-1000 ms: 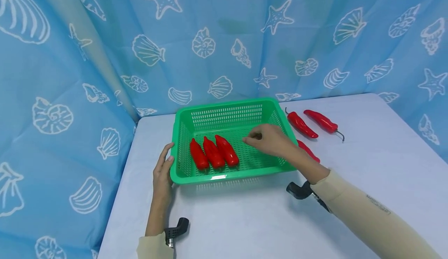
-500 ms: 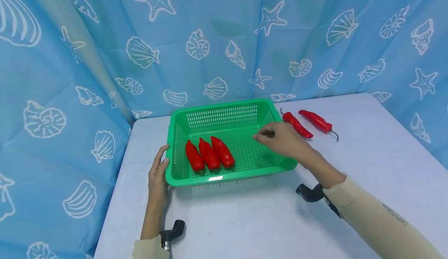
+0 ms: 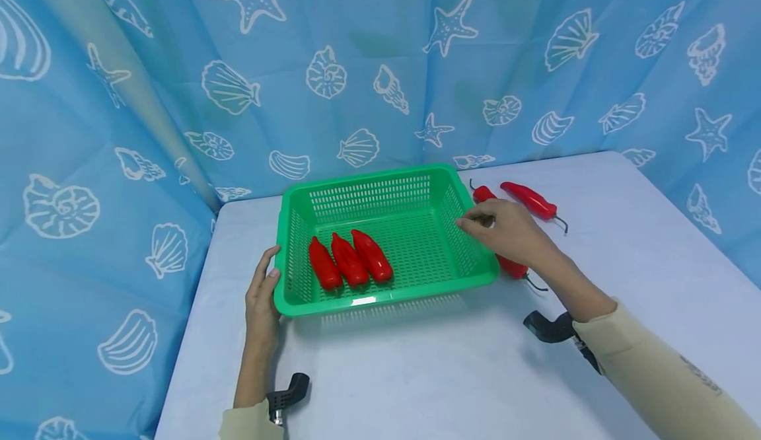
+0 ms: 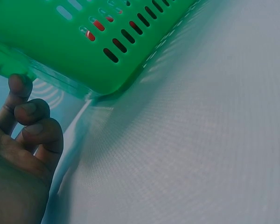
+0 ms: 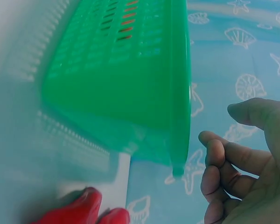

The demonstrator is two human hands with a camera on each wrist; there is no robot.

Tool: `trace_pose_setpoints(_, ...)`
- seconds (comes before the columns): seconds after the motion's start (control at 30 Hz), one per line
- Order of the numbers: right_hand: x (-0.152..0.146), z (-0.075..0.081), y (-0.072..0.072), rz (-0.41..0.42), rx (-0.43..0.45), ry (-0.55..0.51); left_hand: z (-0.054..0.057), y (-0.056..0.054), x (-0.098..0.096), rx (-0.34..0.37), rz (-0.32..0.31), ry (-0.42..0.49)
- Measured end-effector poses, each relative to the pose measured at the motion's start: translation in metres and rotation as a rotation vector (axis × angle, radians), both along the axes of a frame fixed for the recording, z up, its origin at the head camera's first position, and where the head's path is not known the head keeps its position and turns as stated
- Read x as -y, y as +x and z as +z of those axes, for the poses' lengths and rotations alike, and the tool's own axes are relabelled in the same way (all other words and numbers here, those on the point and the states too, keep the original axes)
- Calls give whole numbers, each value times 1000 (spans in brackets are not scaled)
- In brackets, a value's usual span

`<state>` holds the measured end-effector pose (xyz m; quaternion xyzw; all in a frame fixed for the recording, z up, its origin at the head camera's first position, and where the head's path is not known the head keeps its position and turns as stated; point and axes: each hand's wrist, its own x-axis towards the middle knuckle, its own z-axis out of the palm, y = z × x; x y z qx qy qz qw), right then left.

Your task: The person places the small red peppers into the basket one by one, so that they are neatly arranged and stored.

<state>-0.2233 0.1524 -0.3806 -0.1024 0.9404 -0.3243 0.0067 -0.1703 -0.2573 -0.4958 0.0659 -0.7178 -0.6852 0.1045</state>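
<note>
A rectangular green plastic basket with slotted walls and a perforated floor [image 3: 416, 291] sits on the far half of the worktop. Inside it, toward 8 o'clock, three glossy red, tapered peppers [image 3: 349, 261] lie side by side, their narrow ends pointing to about 11.

At 8 to 9 o'clock of the basket, the left hand [image 3: 260, 304] rests against the rim, fingers relaxed and partly bent, touching without clasping. At 3 o'clock, the right hand [image 3: 508, 228] is held across the rim in the head view; the right wrist view shows it apart from the basket, thumb separated from loosely bent fingers, holding nothing.

Beyond this hand lie three loose red peppers with thin dark stems: a partly hidden pepper [image 3: 483, 194] and a fully visible pepper [image 3: 531, 201] near 2 o'clock, and a half-covered pepper [image 3: 512, 267] toward 4.

The worktop [image 3: 386, 374] is white, finely woven in the left wrist view. A light-blue curtain printed with white shells and starfish [image 3: 357, 37] encloses it from 9 through 12 to 3 o'clock, folding at a corner near 10.
</note>
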Motion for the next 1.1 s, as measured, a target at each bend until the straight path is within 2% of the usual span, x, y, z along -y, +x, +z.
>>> trace_pose_setpoints(0.27,-19,-1,2,-38,-11,-7,1,0,1,13,-4,4)
trace_pose_setpoints(0.7,-41,-15,0,-97,9,32,-2,0,1,14,-8,-1)
trace_pose_setpoints(1.1,-55,-31,-2,-106,39,36,-3,-1,1,5,-6,0)
